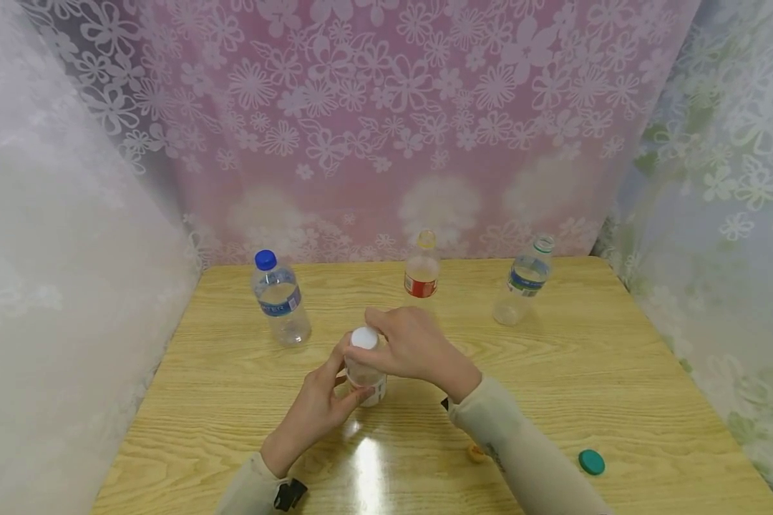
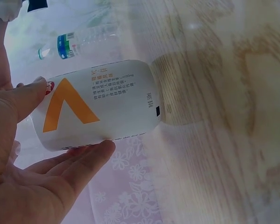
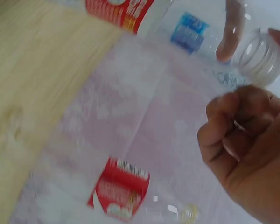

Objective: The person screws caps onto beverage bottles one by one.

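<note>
Near the middle of the table, my left hand (image 1: 325, 400) grips a clear bottle (image 1: 368, 378) with a white label, upright. The label (image 2: 84, 107) bears a large orange chevron in the left wrist view; thumb and fingers lie on either side of it. Over the bottle's top, my right hand (image 1: 409, 343) pinches a white cap (image 1: 364, 338) between thumb and finger. In the right wrist view the clear ridged neck (image 3: 261, 56) shows beside the curled fingers of the right hand (image 3: 247, 135), and part of a red label (image 3: 121, 14) shows on the bottle.
A bottle with a blue cap (image 1: 280, 297) stands at left. Behind the hands is an uncapped red-label bottle (image 1: 421, 275), and at right an uncapped blue-green-label bottle (image 1: 522, 286). A teal cap (image 1: 591, 462) and an orange cap (image 1: 476, 452), partly behind the right sleeve, lie in front.
</note>
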`<state>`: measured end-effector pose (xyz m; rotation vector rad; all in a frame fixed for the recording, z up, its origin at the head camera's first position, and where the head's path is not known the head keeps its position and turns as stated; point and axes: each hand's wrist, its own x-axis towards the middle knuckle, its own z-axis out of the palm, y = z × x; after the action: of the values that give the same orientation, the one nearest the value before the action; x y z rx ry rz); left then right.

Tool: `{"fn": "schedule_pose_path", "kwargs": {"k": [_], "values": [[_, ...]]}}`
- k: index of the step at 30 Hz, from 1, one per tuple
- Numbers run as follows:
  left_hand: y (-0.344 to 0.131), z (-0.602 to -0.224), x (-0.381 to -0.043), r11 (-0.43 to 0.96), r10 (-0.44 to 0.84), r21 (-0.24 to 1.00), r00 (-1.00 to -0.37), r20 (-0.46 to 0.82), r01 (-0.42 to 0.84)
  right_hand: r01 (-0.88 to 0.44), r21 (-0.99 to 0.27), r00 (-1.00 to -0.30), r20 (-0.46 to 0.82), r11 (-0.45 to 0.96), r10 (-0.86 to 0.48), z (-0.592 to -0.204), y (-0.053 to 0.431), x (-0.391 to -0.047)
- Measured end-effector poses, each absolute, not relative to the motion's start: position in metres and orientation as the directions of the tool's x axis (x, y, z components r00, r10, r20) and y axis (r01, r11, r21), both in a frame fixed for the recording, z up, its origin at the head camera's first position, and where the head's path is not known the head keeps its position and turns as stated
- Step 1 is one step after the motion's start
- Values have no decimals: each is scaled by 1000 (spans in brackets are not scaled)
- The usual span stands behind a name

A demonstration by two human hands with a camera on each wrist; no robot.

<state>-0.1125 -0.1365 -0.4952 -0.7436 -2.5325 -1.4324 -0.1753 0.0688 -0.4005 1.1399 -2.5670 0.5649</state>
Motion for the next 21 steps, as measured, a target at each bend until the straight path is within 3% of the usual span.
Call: {"fn": "schedule_pose_path", "kwargs": {"k": [7,13,21], "values": [[-136,-494,-112,419,347,778,-875,338,467,-752,-323,-656,290,575,-696,-391,84,-178],[-137,-496,-113,414,355,776,-869,344,476,-779,-311,-624,298,544,-723,-389,86,-176],[-137,-496,-115,414,376,762,-856,355,498,-767,-339,-635,279,545,-720,-391,83,-180]]}}
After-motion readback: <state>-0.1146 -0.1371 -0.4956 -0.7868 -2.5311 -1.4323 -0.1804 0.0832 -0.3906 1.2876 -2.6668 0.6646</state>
